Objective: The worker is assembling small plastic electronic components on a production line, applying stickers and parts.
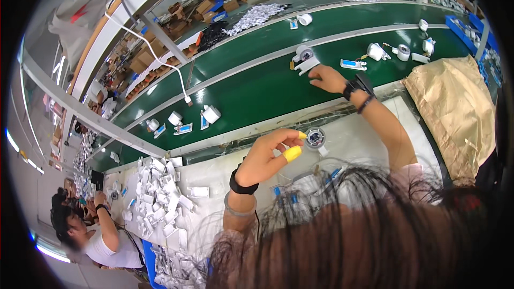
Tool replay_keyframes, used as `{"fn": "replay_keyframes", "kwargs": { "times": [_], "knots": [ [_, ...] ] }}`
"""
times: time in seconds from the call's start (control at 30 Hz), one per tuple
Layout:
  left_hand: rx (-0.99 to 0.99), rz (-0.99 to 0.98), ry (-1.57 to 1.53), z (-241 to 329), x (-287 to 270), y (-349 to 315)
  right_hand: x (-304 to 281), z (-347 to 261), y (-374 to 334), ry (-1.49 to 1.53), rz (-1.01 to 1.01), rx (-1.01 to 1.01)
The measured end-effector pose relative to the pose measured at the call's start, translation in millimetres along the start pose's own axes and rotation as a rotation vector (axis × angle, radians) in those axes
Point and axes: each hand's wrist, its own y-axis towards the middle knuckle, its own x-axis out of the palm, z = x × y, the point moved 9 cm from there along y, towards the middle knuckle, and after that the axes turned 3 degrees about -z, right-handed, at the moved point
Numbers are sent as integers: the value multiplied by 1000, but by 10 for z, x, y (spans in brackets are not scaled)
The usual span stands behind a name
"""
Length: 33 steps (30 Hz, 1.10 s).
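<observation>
My left hand [269,156] is above the pale worktop, with yellow covers on the thumb and a fingertip. Thumb and finger are apart, with nothing between them. Right beside the fingertips lies a round white housing [315,138] with a dark inside and wiring; I cannot tell whether they touch it. My right hand [327,79] reaches over the green conveyor belt [246,90], fingers bent and slightly apart. Its fingertips are at the lower end of a white bracket [307,65], next to a round white lamp-like head [304,52]. Whether they touch the bracket is unclear.
White units with blue-marked parts [353,65] sit along the belt. A heap of white casings [158,195] covers the worktop's left. Brown wrapping [455,112] lies at right. A white cable [155,48] hangs from the overhead frame. A co-worker [107,241] sits at far left.
</observation>
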Motion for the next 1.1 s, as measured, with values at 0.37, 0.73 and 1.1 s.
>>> {"fn": "replay_keyframes", "kwargs": {
  "times": [0.37,0.73,1.1],
  "knots": [
    [-258,59,-330,-959,-173,-92,880,214,844,-703,-57,80],
    [-229,148,-347,-1318,-227,53,277,7,237,-277,-31,179],
    [-114,406,-331,-1807,-242,6,707,-930,-309,897,-236,312]
  ]
}}
